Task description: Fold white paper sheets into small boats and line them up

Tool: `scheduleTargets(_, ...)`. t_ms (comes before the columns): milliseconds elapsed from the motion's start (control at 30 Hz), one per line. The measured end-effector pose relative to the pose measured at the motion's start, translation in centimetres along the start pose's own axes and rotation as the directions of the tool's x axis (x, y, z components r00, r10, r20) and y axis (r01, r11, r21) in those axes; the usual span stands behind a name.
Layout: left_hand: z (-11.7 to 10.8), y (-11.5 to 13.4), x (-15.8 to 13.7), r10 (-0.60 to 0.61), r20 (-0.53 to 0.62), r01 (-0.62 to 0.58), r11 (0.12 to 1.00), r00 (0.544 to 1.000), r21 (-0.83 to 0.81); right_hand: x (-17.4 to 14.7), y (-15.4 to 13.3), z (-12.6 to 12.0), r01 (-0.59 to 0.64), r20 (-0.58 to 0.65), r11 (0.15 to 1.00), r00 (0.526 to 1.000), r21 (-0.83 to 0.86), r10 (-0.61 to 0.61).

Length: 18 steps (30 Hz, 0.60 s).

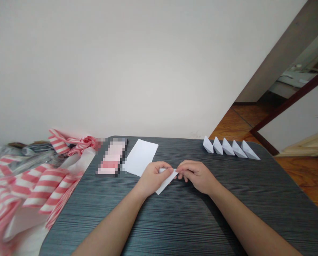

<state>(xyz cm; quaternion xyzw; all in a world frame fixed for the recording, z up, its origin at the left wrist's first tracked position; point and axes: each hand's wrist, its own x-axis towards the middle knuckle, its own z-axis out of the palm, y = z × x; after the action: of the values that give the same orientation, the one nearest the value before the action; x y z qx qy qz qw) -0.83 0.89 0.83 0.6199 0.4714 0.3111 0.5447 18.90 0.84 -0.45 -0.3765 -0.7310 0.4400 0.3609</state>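
Observation:
Between my two hands is a folded piece of white paper (165,184), held a little above the dark table. My left hand (154,178) grips it with the thumb on top, and the fingers behind it are partly hidden. At the paper's upper right corner, my right hand (195,175) pinches the edge between thumb and fingertips. A stack of white paper sheets (141,156) lies just beyond my left hand. Several folded white paper boats (228,147) stand in a row at the table's far right.
The dark wood-grain table (153,227) meets a pale wall (148,71) at its far edge. A pixelated pink-and-white flat item (111,156) lies at the far left. Red-and-white striped cloth (47,185) is heaped beside the table. To the right are a wooden floor (236,119) and a doorway.

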Motion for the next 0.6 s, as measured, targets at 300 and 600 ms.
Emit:
scheduleTargets(300, 0.41, 0.40, -0.22, -0.042, 0.026, 0.044, 0.992, 0.999, -0.114, -0.11, -0.19, 0.22, -0.127, -0.020, 0.991, 0.992, 0.039, 0.128)
scheduleTargets(600, 0.31, 0.19, -0.18, 0.020, -0.003, -0.020, 0.999, 1.000, 0.044, -0.06, -0.46, 0.53, -0.229, 0.060, 0.969, 0.970, -0.094, 0.235)
